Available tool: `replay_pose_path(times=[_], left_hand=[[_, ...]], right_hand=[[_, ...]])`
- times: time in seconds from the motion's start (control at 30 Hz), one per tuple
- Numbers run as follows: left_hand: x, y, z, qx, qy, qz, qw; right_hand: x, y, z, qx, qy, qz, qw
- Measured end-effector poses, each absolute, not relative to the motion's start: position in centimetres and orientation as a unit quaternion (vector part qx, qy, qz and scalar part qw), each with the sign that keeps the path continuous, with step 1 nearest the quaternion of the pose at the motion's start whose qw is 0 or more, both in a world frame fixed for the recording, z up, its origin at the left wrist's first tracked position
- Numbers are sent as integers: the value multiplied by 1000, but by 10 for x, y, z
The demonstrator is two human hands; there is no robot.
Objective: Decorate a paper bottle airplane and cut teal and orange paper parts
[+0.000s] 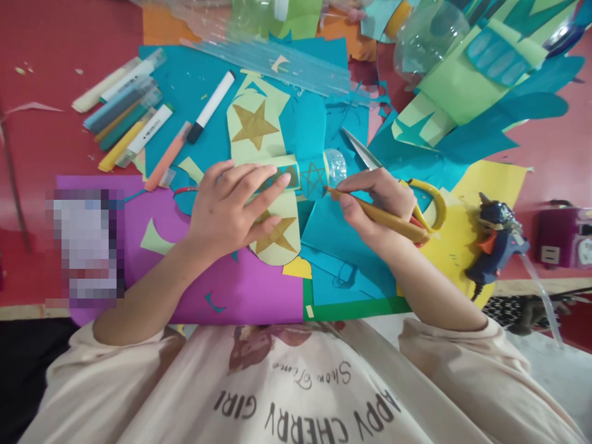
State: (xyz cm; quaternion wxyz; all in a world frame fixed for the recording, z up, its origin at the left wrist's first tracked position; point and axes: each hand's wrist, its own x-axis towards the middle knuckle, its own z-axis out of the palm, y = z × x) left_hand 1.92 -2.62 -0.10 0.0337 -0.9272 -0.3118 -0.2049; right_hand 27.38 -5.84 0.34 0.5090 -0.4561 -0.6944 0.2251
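Note:
My left hand [226, 213] lies with fingers spread over a pale green paper strip [238, 145] that bears gold-brown stars. A blue paper band [308, 145] crosses beside it, carrying a star drawn in outline [314, 179]. My right hand [382, 200] grips a gold-brown marker [386, 222], its tip touching or very near the blue paper at the star's right side. Scissors [363, 151] with yellow handles lie partly hidden under and behind my right hand. A small round of clear plastic [335, 165] sits just above the marker's tip.
Several markers [127, 117] lie at the left, near a white marker [213, 105] with a dark cap. A glue gun [497, 246] rests on yellow paper [490, 179] at right. Clear plastic sticks [277, 68], a bottle [430, 46] and a green-and-blue paper construction [467, 80] lie farther back.

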Motion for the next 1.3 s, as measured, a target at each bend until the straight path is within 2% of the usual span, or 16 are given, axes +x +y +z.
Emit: replay_pose_path(times=[0.2, 0.37, 0.53, 0.77, 0.87, 1.03, 1.17, 1.3], left_hand=[[19, -24, 0, -924, -301, -234, -20], [19, -24, 2, -929, -324, -176, -12], [19, -24, -1, -929, -321, -183, -10], [21, -24, -3, -923, -308, -233, -6], [21, -26, -1, -923, -301, -238, 27], [23, -31, 0, -925, -275, -243, 100], [27, -32, 2, -916, -240, -302, 114], [28, -32, 2, -916, -240, -307, 98]], right_hand=[[270, -55, 7, -465, -702, 208, 497], [273, -55, 5, -457, -720, 198, 483], [273, -57, 2, -464, -725, 207, 464], [274, -60, 7, -449, -685, 236, 522], [276, -61, 8, -460, -655, 242, 549], [273, -59, 9, -454, -653, 265, 546], [269, -56, 10, -438, -683, 260, 524], [268, -54, 10, -442, -702, 228, 510]])
